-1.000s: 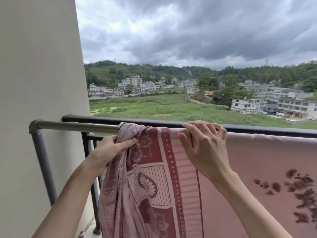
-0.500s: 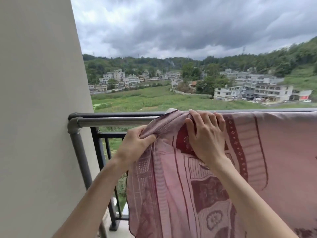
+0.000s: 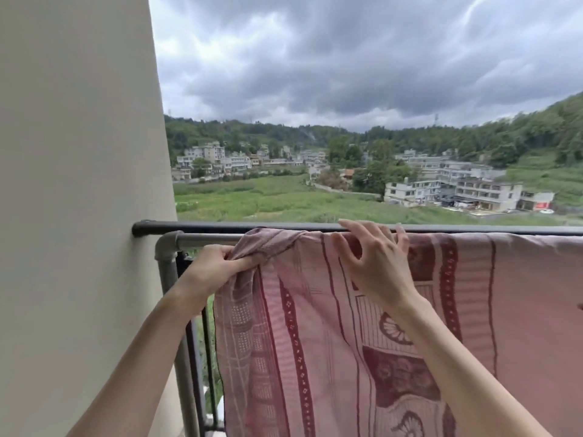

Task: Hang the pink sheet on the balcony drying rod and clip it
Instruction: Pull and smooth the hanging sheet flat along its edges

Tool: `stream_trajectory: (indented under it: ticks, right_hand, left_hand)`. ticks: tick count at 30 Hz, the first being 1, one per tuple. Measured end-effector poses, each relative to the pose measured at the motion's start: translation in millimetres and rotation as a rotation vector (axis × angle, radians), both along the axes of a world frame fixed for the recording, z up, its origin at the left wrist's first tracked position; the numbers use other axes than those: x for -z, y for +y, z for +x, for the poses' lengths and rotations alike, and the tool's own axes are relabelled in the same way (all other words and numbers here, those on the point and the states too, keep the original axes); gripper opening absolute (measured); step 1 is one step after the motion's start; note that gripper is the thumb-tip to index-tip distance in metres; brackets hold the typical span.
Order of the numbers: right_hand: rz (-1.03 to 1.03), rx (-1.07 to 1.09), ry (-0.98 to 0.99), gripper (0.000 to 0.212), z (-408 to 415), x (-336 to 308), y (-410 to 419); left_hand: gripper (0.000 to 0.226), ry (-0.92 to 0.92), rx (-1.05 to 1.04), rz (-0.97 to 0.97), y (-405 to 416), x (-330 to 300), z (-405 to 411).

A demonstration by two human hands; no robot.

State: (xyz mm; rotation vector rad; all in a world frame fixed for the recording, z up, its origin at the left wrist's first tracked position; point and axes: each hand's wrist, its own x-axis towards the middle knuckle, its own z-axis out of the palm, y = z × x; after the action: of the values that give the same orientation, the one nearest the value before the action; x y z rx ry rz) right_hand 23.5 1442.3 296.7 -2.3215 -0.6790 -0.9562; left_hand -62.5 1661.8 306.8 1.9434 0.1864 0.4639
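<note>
The left hand (image 3: 220, 266) clenches the bunched corner of the pink sheet (image 3: 394, 335), just below the grey drying rod (image 3: 208, 238). To its right the sheet drapes over the rod, where the right hand (image 3: 375, 263) rests loose-fingered on the fold, gripping nothing.

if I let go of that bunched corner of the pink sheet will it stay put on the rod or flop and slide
The pink sheet looks thin and floppy: it gathers into soft folds where the left hand grips it. It would probably sag rather than hold shape. The drying rod looks smooth, and no clip shows, so the bunched end may slide.
</note>
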Motion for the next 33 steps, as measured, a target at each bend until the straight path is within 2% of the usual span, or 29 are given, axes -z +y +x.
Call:
stream_trajectory:
  ticks: [2, 4, 8, 10, 14, 17, 21, 23, 29, 33]
  right_hand:
    - [-0.032, -0.121, -0.004, 0.072, -4.5, -4.4, 18.6]
    - [-0.067, -0.144, -0.006, 0.072, -2.4, -4.4, 31.5]
    - [-0.098, -0.001, -0.121, 0.048, 9.1, 7.3, 37.0]
    - [-0.072, 0.022, -0.132, 0.047, 11.5, 8.8, 37.4]
    - [-0.023, -0.041, -0.097, 0.058, 2.1, -0.2, 55.9]
    - [-0.101, -0.129, -0.092, 0.063, -7.9, -8.4, 81.8]
    - [-0.260, -0.196, -0.115, 0.045, -11.6, -15.2, 112.0]
    - [-0.228, -0.219, -0.116, 0.037, -10.0, -21.6, 117.7]
    - [-0.013, -0.228, -0.112, 0.033, -4.9, -49.2, 129.1]
    - [-0.171, -0.325, -0.043, 0.040, -11.3, -50.8, 133.1]
  left_hand:
    - [0.033, -0.048, 0.034, -0.175, 11.5, -11.1, -1.7]
    - [0.031, -0.117, -0.033, -0.273, 28.6, -25.2, 3.1]
    - [0.029, -0.288, -0.371, -0.329, 72.9, -42.4, 12.7]
    - [0.022, -0.309, -0.443, -0.316, 89.3, -39.2, 11.8]
    - [0.024, -0.242, -0.371, -0.282, 111.0, -18.9, 4.4]
    - [0.016, -0.198, -0.371, -0.355, 124.5, -11.7, -1.8]
    - [0.017, -0.187, -0.407, -0.294, 142.7, -19.6, -7.4]
    - [0.024, -0.216, -0.458, -0.283, 152.8, -29.2, -5.1]
    - [0.020, -0.355, -0.456, -0.368, 164.2, -45.7, 5.9]
    - [0.030, -0.234, -0.503, -0.362, 173.1, -20.2, 4.1]
